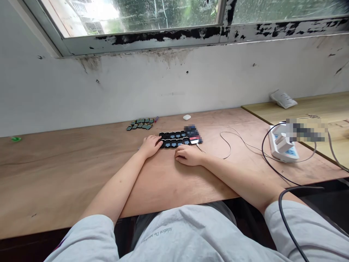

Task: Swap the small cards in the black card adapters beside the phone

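Two rows of black frames (172, 139) holding small blue-grey rectangular pieces lie on the wooden table in front of me. My left hand (150, 146) is closed round their left end, thumb and fingers touching the frames. Just below the lower row, my right hand (189, 155) rests on the table with its fingers curled in, the index finger near the frames' edge. Whatever its fingers may hold is hidden. At the right end of the rows is a red-and-white item (194, 140) with a thin white cable, partly blurred.
Several small dark-green squares (140, 124) lie toward the wall, with a slim purple-red item beside them. A white rounded case (187, 117) sits behind the frames. To the right are a white power strip (283, 143) and loose cables. A green object (16, 139) lies far left.
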### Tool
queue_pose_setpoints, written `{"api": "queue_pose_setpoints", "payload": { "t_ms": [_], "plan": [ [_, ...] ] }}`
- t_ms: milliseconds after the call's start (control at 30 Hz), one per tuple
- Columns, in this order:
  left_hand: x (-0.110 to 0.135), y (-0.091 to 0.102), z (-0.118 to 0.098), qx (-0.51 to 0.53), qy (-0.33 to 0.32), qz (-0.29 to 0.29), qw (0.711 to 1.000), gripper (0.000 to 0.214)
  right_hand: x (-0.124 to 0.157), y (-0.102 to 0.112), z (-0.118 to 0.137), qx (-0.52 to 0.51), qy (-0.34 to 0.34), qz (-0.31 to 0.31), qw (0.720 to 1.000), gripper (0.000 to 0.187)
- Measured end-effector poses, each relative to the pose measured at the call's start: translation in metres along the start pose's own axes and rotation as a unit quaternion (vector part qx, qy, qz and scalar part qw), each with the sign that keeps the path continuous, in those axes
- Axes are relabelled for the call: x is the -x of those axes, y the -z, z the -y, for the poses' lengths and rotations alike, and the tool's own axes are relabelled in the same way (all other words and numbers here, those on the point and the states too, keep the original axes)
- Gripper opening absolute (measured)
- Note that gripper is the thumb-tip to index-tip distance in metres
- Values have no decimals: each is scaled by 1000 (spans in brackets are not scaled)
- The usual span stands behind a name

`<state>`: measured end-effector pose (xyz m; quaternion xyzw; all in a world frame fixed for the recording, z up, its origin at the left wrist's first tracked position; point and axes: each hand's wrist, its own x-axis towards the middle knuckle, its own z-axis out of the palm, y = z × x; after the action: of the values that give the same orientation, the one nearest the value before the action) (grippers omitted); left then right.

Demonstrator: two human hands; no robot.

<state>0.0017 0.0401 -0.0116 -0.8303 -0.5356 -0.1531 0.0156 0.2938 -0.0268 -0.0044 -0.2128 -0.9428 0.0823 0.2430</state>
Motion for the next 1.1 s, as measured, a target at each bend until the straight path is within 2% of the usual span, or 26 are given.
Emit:
{"api": "queue_pose_setpoints", "payload": {
  "t_ms": [200,400,533,700,867,1100],
  "plan": [
    [7,4,-4,4,3,4,1000,56,1,-1,0,53,-20,-33,998,16],
    [29,9,-25,-30,12,-47,998,48,1,3,1,146,-131,-62,979,18],
    [35,10,-32,-43,24,-44,998,46,1,1,-2,190,-197,-67,959,21],
    [32,12,-33,-43,23,-30,998,54,0,1,-2,248,-257,-64,932,26],
    [31,11,-31,-27,5,-36,999,49,0,3,1,271,-260,-44,926,27],
    [32,12,-29,16,-40,-29,999,35,-1,4,6,237,-188,-14,953,21]
  ]
}}
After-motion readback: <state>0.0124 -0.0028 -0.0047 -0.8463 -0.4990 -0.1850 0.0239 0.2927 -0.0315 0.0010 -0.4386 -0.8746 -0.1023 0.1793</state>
